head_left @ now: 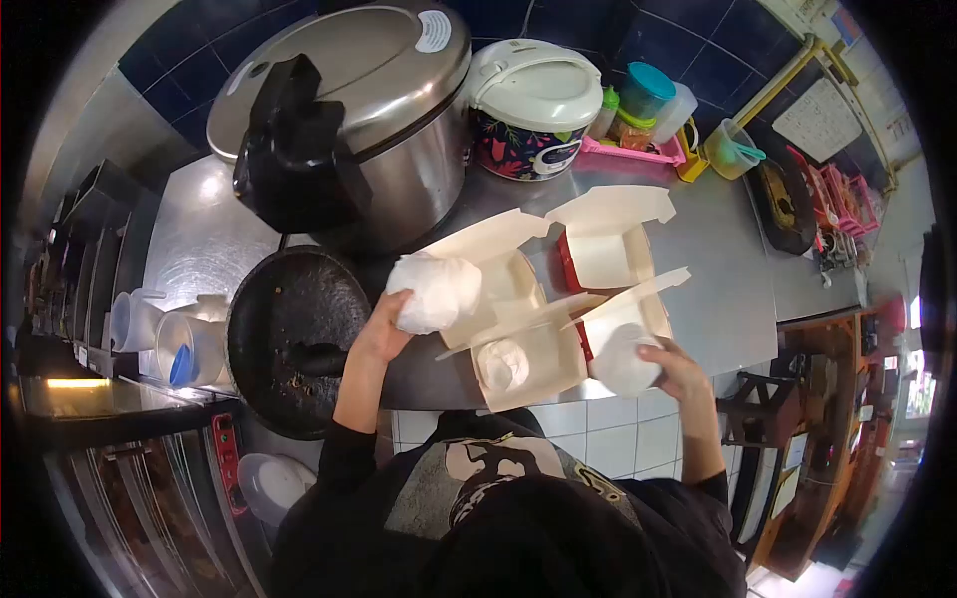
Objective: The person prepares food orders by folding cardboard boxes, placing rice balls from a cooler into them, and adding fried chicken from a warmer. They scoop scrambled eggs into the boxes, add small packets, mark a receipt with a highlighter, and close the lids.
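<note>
My left hand (pixel 384 329) is wrapped round a white rounded bundle (pixel 435 291), beside the upper left open carton (pixel 516 277). At the right, my right hand (pixel 678 369) grips a second white round item (pixel 626 363), over the near edge of the lower right carton (pixel 653 314). Between my hands, the lower left carton (pixel 548 364) stands open with a round white wrapped item (pixel 501 366) inside. A red-sided carton (pixel 610 257) is open at the upper right, and its inside looks bare.
A large steel cooker (pixel 414 184) and a smaller patterned cooker (pixel 523 149) stand at the back. To the left are a dark wok (pixel 299 329) and plastic containers (pixel 189 344). A pink basket (pixel 638 152) and a clear jug (pixel 733 149) sit at the back right.
</note>
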Tool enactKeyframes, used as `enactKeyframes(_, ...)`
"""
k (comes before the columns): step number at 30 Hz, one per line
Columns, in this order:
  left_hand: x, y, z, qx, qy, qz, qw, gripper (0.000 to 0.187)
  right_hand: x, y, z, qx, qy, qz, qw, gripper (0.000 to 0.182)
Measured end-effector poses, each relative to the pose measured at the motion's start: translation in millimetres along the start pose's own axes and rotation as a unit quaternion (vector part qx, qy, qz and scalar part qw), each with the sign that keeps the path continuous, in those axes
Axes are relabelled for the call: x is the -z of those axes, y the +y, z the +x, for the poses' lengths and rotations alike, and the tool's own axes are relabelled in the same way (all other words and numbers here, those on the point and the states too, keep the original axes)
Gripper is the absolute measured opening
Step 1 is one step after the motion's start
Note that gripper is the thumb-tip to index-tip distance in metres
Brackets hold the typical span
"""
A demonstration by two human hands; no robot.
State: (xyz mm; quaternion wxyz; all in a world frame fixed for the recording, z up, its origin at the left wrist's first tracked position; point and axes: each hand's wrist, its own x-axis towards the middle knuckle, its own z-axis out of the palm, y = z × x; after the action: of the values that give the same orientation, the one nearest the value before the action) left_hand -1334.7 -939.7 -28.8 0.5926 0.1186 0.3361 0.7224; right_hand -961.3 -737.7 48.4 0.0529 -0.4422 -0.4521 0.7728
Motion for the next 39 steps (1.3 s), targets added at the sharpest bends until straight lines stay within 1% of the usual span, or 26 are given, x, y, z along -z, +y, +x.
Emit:
enactKeyframes(3, -8, -10, 20, 0.044, 0.019, 0.085, 0.995, 0.061, 29, -5, 9, 0.012, 0.123, -0.106, 0.987, 0.063)
enactKeyframes(4, -13, -16, 23, 0.034, 0.031, 0.113, 0.992, 0.064, 27, -5, 20, 0.024, 0.175, -0.176, 0.968, 0.066)
enactKeyframes(7, -23, -28, 31, 0.093, 0.085, 0.213, 0.969, 0.066, 36, 16, 69, 0.000, 0.174, -0.344, 0.923, 0.073)
enactKeyframes(8, -17, -37, 36, 0.106, 0.117, 0.232, 0.960, 0.065, 34, 18, 78, -0.024, 0.141, -0.348, 0.927, 0.072)
enactKeyframes(10, -16, -46, 41, 0.103, 0.154, 0.266, 0.946, 0.064, 24, 21, 92, -0.071, 0.071, -0.353, 0.930, 0.072)
enactKeyframes(11, -16, -51, 42, 0.103, 0.173, 0.283, 0.938, 0.063, 36, 33, 103, -0.039, 0.054, -0.391, 0.918, 0.070)
enactKeyframes(12, -15, -53, 44, 0.080, 0.196, 0.354, 0.911, 0.061, 54, 51, 117, -0.006, 0.037, -0.429, 0.903, 0.067)
enactKeyframes(13, -15, -55, 45, 0.059, 0.219, 0.422, 0.878, 0.059, 58, 58, 120, 0.027, 0.018, -0.465, 0.885, 0.065)
enactKeyframes(14, -16, -57, 45, 0.037, 0.240, 0.488, 0.839, 0.057, 66, 64, 115, 0.102, 0.070, -0.548, 0.827, 0.068)
enactKeyframes(15, -18, -55, 41, -0.025, 0.235, 0.539, 0.808, 0.056, 64, 59, 105, 0.128, 0.090, -0.568, 0.808, 0.062)
enactKeyframes(17, -32, -44, 28, -0.145, 0.217, 0.634, 0.728, 0.055, 54, 36, 78, 0.181, 0.134, -0.604, 0.765, 0.051)
enactKeyframes(18, -56, -31, 20, -0.144, 0.256, 0.584, 0.757, 0.054, 42, 8, 61, 0.109, 0.052, -0.558, 0.821, 0.046)
enactKeyframes(19, -69, -18, 10, -0.130, 0.263, 0.572, 0.766, 0.055, 25, -25, 40, 0.033, -0.033, -0.504, 0.862, 0.040)
enactKeyframes(21, -86, 8, -7, -0.106, 0.276, 0.548, 0.782, 0.056, -13, -81, 0, 0.054, -0.119, -0.448, 0.884, 0.036)
enactKeyframes(23, -122, 28, -15, -0.178, 0.235, 0.434, 0.851, 0.054, -32, -106, -5, 0.205, -0.220, -0.369, 0.880, 0.048)
enactKeyframes(24, -139, 34, -15, -0.216, 0.211, 0.371, 0.878, 0.053, -48, -110, 5, 0.262, -0.238, -0.311, 0.882, 0.055)
enactKeyframes(25, -153, 36, -12, -0.244, 0.179, 0.397, 0.866, 0.051, -69, -115, 15, 0.315, -0.255, -0.252, 0.879, 0.064)
enactKeyframes(26, -169, 34, -6, -0.273, 0.146, 0.421, 0.852, 0.048, -94, -120, 20, 0.330, -0.259, -0.204, 0.884, 0.064)
enactKeyframes(27, -184, 32, 0, -0.302, 0.114, 0.444, 0.836, 0.047, -110, -125, 31, 0.372, -0.249, -0.196, 0.872, 0.065)
enactKeyframes(28, -202, 27, 7, -0.298, 0.103, 0.471, 0.824, 0.044, -126, -129, 42, 0.414, -0.237, -0.189, 0.858, 0.065)
enactKeyframes(29, -213, 24, 12, -0.292, 0.091, 0.498, 0.811, 0.043, -132, -129, 57, 0.481, -0.209, -0.217, 0.823, 0.064)
enactKeyframes(30, -200, 24, 23, -0.365, 0.077, 0.607, 0.702, 0.045, -129, -137, 54, 0.367, -0.207, -0.187, 0.888, 0.062)
enactKeyframes(33, -149, 24, 28, -0.337, 0.154, 0.679, 0.634, 0.047, -84, -146, 66, 0.314, -0.197, -0.222, 0.902, 0.058)
enactKeyframes(35, -77, 3, 31, -0.159, 0.135, 0.677, 0.706, 0.047, -40, -150, 91, 0.351, -0.152, -0.413, 0.827, 0.061)
enactKeyframes(37, -6, -42, 31, -0.146, 0.163, 0.693, 0.687, 0.048, 7, -142, 137, 0.268, -0.126, -0.553, 0.779, 0.069)
enactKeyframes(39, 15, -58, 34, -0.119, 0.160, 0.775, 0.600, 0.048, 37, -124, 184, 0.102, -0.149, -0.552, 0.814, 0.072)
